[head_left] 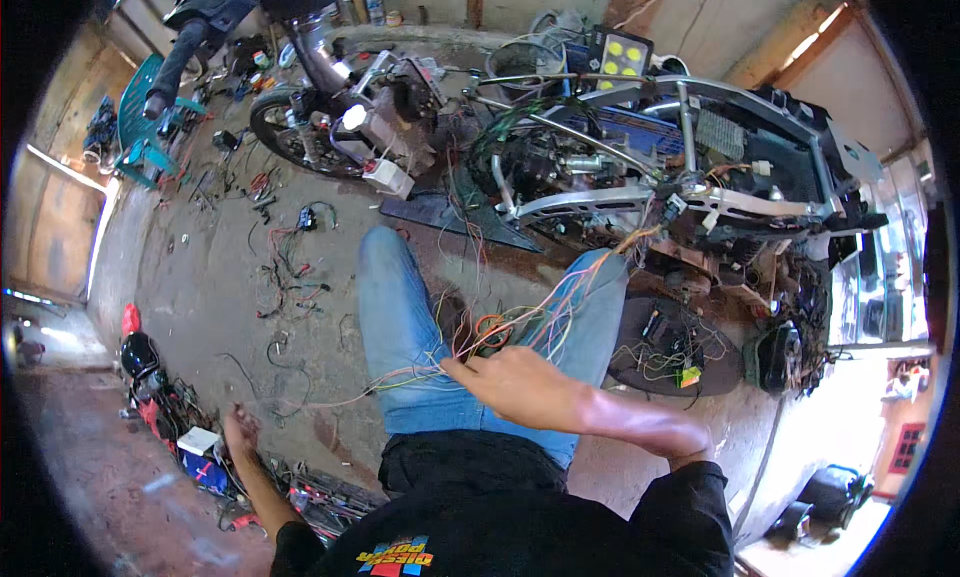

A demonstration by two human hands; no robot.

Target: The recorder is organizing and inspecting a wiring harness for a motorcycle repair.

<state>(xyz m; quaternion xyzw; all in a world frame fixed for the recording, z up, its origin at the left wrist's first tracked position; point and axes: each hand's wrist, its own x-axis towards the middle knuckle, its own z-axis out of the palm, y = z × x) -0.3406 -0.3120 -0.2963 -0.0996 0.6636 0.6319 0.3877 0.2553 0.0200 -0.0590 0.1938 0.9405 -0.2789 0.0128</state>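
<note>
Wires [598, 264] cross my lap [400, 307], pinched by my right hand, [525, 385] left hand [240, 435] past lap's left edge, can't tell if pinching; looks part-sorted, bunched toward motorcycle frame [590, 203], loose strands remaining.

I had the motorcycle frame [600, 206] at the floor's [220, 312] far right, the wheel [262, 132] to its left and the chair [140, 102] near the far-left corner. The wire bundle [572, 288] ran from the frame's near side across the legs [398, 297] to the right hand [520, 385]. Right of the legs, the mat [634, 322] carried a wire cluster [660, 349]. I located the left hand [240, 435] toward the near-left corner, right of the box [203, 442].
</note>
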